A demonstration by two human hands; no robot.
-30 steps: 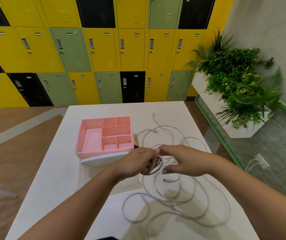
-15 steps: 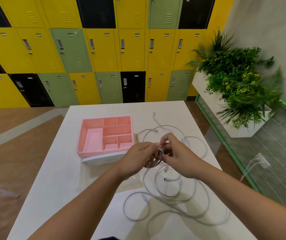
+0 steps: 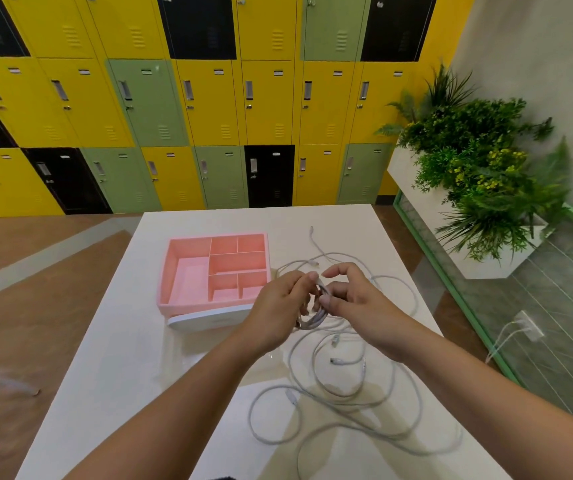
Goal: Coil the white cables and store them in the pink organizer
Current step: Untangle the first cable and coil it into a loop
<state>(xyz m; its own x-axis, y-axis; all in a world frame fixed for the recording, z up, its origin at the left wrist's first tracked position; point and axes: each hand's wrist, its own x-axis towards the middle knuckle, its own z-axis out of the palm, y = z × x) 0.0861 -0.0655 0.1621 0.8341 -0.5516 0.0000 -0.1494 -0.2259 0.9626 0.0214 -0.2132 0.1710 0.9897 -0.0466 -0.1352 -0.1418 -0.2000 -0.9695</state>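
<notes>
While the left hand (image 3: 278,306) grips a small coil (image 3: 316,317) of white cable above the table (image 3: 122,358), the right hand (image 3: 358,303) pinches the same coil from the other side. Beneath them, loose cables (image 3: 347,393) lie tangled on the table, just beside the pink organizer (image 3: 189,278).

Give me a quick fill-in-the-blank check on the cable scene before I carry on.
1. The left hand and right hand grip a small coil just ____ of the pink organizer.
2. The organizer's compartments hold ____ cables.
3. The loose cables lie on the ____ table.
Missing words: right; no; white.
</notes>
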